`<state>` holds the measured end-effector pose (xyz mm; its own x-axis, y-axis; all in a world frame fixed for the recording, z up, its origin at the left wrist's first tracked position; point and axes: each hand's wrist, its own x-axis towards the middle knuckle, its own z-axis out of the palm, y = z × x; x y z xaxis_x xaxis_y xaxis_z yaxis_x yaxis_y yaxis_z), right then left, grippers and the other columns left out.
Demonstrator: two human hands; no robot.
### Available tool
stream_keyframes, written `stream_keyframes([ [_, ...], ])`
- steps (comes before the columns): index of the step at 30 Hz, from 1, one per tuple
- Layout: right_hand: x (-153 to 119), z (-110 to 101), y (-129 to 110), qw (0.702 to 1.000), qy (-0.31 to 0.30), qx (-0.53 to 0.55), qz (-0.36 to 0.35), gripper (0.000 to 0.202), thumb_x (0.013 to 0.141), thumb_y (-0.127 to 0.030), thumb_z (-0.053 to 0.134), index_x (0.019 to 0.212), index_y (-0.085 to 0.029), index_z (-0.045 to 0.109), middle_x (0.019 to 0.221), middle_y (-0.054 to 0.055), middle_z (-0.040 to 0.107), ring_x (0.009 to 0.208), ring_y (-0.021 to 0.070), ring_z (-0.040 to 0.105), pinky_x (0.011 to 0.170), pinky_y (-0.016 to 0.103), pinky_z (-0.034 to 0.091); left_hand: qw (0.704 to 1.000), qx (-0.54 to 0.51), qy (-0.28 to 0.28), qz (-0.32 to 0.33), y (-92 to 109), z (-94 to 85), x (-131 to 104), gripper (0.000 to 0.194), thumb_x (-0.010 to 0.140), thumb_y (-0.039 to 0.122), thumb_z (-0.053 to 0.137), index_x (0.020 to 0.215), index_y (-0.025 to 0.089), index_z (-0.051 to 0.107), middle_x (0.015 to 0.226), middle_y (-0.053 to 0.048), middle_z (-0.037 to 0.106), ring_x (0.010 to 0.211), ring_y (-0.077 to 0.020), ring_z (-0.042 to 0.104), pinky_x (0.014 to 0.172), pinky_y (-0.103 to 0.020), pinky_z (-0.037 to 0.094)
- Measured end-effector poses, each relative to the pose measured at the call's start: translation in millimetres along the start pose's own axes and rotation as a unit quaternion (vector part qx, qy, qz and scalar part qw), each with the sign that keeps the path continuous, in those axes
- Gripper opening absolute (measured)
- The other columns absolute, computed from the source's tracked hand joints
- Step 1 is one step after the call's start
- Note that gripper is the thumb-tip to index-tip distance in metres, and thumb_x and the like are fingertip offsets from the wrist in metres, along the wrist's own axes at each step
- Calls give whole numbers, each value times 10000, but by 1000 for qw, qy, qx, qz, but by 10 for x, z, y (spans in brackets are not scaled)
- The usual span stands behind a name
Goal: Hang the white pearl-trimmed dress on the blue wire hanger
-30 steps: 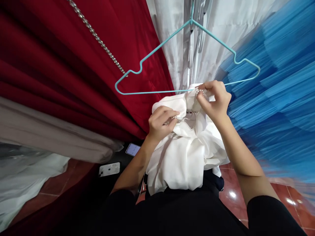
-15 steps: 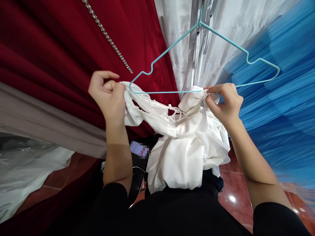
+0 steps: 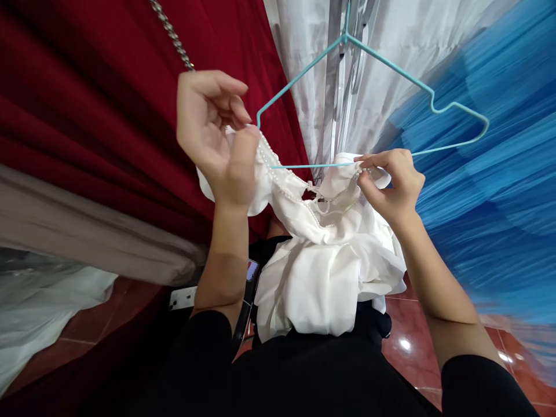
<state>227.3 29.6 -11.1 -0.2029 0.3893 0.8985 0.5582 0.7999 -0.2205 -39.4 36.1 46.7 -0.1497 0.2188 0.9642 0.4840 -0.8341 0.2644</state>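
Note:
A white garment (image 3: 324, 278) with pearl-beaded edges lies bunched against the lap, its upper part lifted. My left hand (image 3: 217, 136) pinches the beaded left strap with thumb and fingers at the notch of a light-blue hanger (image 3: 386, 61), and the strap lies over the hanger's left end, hiding it. On the other side, my right hand (image 3: 393, 182) pinches the right beaded strap at the hanger's bottom bar. The hanger's right end sticks out bare beyond the right hand. A small white tie shows between the straps.
Red cloth (image 3: 130, 116) hangs at the left with a beaded chain (image 3: 171, 35) in front of it. Blue tulle (image 3: 486, 202) fills the right side. White curtains (image 3: 408, 35) and metal rails stand behind. A partly covered phone (image 3: 252, 270) lies beside the lap.
My left hand has moved right and up with the left strap, which now covers the hanger's left end. My right hand has barely moved and keeps its pinch.

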Motion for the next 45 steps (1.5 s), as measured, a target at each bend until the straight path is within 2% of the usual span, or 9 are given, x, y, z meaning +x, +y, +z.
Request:
stream_keyframes([
  [4,8,11,-25,1000,4,-6,-11,94,923,-152,623,951,-242,625,962,-38,797,812,158,715,827,391,520,983,2,-173,-58,346,163,-264,168,1077,401,564,1096,269,666,1033,-45,689,976,-207,688,866,-376,589],
  [7,5,32,-27,1000,-3,-23,-11,61,931,-184,624,957,-239,628,974,-26,787,829,165,716,880,415,527,955,13,-281,-93,510,356,-461,220,1065,153,489,1149,241,672,1094,-48,739,1052,-198,714,922,-364,577],
  [11,-150,29,-29,995,-27,-80,-46,33,925,-250,624,900,-230,617,1068,15,772,1007,217,730,998,493,528,953,57,-281,-102,501,498,-627,279,1024,42,498,1086,209,713,989,-14,765,967,-184,713,888,-353,504],
  [14,-368,-83,-25,987,46,-139,-72,96,856,-303,692,816,-230,642,1012,45,754,1016,237,715,906,462,564,955,43,-269,-114,469,474,-627,308,997,1,504,1060,206,726,987,-11,769,977,-179,712,882,-344,485],
  [18,-448,-441,104,973,75,-153,154,40,779,-249,674,752,-219,675,741,16,696,703,152,639,701,346,519,952,17,-279,-125,452,374,-555,308,969,-16,529,1004,202,744,950,-7,766,917,-172,713,853,-335,484],
  [22,-113,-848,349,913,142,-86,373,70,654,-123,676,693,-179,693,653,13,694,554,89,563,548,253,417,947,8,-294,-132,436,283,-499,314,947,-20,539,981,196,764,922,-15,758,889,-181,711,838,-336,499],
  [29,521,-1055,323,945,155,-98,271,118,609,-54,708,685,-133,752,644,34,712,524,77,546,525,249,314,940,-30,-308,-146,430,299,-458,316,953,-6,517,961,192,764,927,-29,751,900,-186,717,836,-328,541],
  [40,814,-521,145,979,113,0,171,173,655,-23,666,743,-170,690,686,1,647,609,92,590,559,258,387,940,34,-306,-145,466,365,-537,319,952,-14,514,1011,197,746,957,-32,758,927,-188,717,833,-347,485],
  [45,696,-367,-196,992,75,-18,101,133,811,-159,718,937,-175,677,892,26,680,755,108,628,597,261,434,938,50,-311,-147,500,375,-527,328,961,-6,493,1011,224,722,977,-22,761,948,-197,710,850,-358,484],
])
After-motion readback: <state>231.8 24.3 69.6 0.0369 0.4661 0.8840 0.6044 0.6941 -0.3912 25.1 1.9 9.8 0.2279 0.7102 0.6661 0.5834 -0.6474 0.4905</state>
